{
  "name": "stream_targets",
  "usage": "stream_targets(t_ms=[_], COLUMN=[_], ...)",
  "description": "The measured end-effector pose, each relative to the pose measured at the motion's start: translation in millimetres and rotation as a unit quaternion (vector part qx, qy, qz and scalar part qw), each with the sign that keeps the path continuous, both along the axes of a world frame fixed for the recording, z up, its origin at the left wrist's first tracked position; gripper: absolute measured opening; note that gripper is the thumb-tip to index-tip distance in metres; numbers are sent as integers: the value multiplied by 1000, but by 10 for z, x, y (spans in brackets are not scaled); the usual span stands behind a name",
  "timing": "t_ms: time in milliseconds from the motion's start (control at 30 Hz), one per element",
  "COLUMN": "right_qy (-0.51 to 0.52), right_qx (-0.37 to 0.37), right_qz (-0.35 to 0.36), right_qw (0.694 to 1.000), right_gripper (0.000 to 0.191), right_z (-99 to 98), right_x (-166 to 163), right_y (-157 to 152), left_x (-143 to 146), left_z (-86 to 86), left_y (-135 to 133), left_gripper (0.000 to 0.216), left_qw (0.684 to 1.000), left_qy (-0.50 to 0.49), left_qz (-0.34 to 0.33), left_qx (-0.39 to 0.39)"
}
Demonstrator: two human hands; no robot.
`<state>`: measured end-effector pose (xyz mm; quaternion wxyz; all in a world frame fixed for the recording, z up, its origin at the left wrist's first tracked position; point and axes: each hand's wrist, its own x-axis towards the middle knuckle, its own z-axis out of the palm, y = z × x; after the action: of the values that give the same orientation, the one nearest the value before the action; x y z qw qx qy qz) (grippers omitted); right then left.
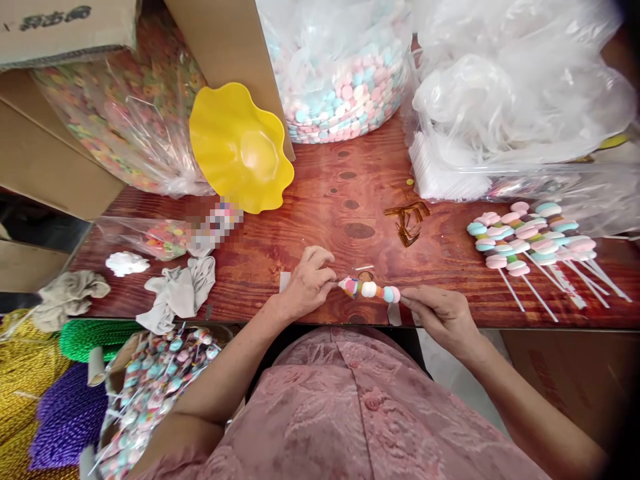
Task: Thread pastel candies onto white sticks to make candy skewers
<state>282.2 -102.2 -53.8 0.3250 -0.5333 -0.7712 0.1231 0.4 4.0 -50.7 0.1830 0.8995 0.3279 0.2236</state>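
A candy skewer (369,289) of pastel and colourful pieces lies crosswise between my hands, just above the table's front edge. My right hand (443,313) is closed on its right end, beside the pink piece, with thumb and fingers pinched together. At the opposite end, my left hand (311,283) pinches the pointed tip next to a multicoloured piece. Whether a clear wrapper covers the candy, I cannot tell. Several finished-looking candy skewers (535,237) on white sticks lie in a pile to the right. Golden-brown twist ties (409,220) are scattered beyond my hands.
A yellow wavy bowl (243,147) leans by a bag of candy rings (150,113). Behind are a bag of pastel candies (345,93) and a plastic-covered bin (500,133). Grey cloths (180,293) lie left. Below the table edge stands a box of candy skewers (155,393).
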Motion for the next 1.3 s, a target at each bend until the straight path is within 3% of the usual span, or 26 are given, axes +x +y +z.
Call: stream_targets(t_ms=[67, 200, 300, 367, 433, 567, 733, 933, 1100, 1200, 1300], right_qy=[-25, -132, -113, -97, -94, -143, -219, -256, -264, -270, -275], right_qx=[27, 124, 142, 144, 154, 199, 262, 239, 214, 247, 241], right_qz=[-7, -2, 7, 5, 3, 21, 40, 127, 158, 143, 103], right_qw=[999, 983, 983, 985, 984, 969, 939, 928, 927, 920, 925], right_gripper=[22, 27, 29, 30, 31, 30, 24, 21, 23, 21, 18], right_z=[-13, 21, 55, 70, 92, 193, 353, 518, 593, 595, 576], right_x=[-29, -88, -82, -55, -27, -1, 44, 260, 386, 283, 79], right_y=[-8, -47, -68, -68, -56, 0, 93, 303, 413, 329, 188], left_x=[0, 34, 73, 106, 145, 227, 308, 411, 454, 467, 488], left_z=[41, 141, 241, 299, 340, 394, 469, 586, 575, 525, 488], left_y=[6, -13, -28, -27, -21, -17, -32, 7, 81, 98, 79], left_gripper=[12, 12, 6, 24, 41, 23, 29, 30, 36, 39, 39], left_qw=[999, 985, 978, 974, 971, 971, 966, 934, 896, 889, 908], left_qy=[-9, 3, -3, -6, 7, 74, 108, 164, 81, 38, 62], left_qz=[-42, -129, -103, -93, -111, -126, -135, -186, -217, -185, -130], left_qx=[-10, -113, -184, -208, -210, -191, -194, -258, -378, -417, -393])
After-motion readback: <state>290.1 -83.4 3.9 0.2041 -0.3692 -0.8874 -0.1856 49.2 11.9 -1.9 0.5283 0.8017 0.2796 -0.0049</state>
